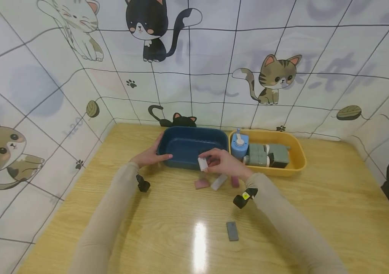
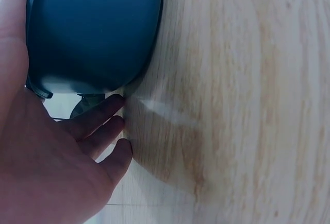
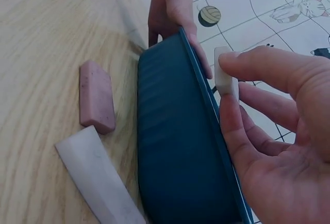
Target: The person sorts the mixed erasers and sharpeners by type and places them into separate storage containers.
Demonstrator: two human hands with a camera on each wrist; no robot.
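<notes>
Right hand [image 1: 227, 163] pinches the white block [image 1: 203, 164] thumb-to-fingers by the blue bin's [image 1: 185, 147] near rim; best keep that pinch light and clear of the edge, left hand [image 1: 149, 156], spread at the bin's left end, bracing it.

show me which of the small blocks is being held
The white block pinched in the right hand; the other white block, pink block, darker pink block and grey block lie on the table.
</notes>
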